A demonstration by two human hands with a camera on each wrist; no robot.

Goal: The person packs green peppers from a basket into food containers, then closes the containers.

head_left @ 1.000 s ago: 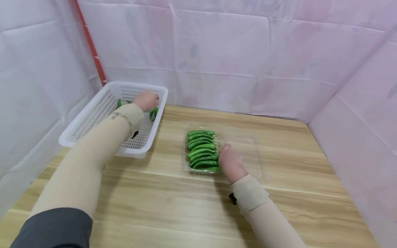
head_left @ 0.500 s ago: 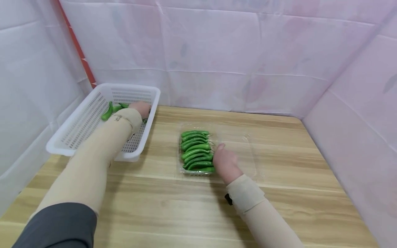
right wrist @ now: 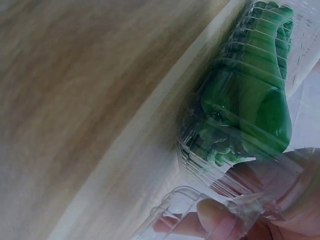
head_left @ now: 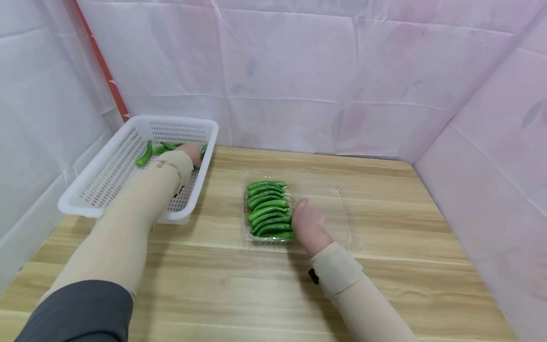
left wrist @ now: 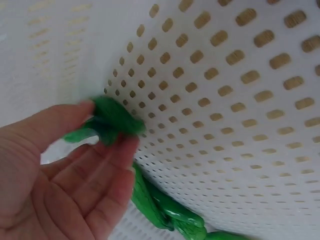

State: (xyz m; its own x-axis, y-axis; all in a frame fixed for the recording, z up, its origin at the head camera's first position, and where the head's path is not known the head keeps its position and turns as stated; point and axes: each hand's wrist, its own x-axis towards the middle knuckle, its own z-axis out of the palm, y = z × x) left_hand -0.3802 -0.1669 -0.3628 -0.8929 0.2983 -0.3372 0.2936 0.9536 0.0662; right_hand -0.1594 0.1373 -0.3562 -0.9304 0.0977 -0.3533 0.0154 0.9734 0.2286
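My left hand (head_left: 192, 152) reaches into a white perforated basket (head_left: 173, 217) at the left. In the left wrist view its thumb and fingers pinch a green chili pepper (left wrist: 114, 117), which is blurred. More chili peppers (left wrist: 160, 207) lie below that hand on the basket's bottom. At mid-table, a hinged clear plastic container (head_left: 258, 240) lies unfolded, holding a row of green chili peppers (head_left: 269, 209) side by side. My right hand (head_left: 308, 227) grips the container between its two halves, with thumb and fingers on the clear plastic edge (right wrist: 187, 195) in the right wrist view.
The container's transparent lid (head_left: 335, 209) lies flat on the wood-grain table (head_left: 239, 289), to the right of the pepper row. White patterned sheeting (head_left: 286, 71) walls the table at the back and both sides. The basket stands close to the left wall.
My left hand has gone lower into the basket, and more peppers beside it show. The whole view has shifted slightly. My right hand keeps its grip on the container.
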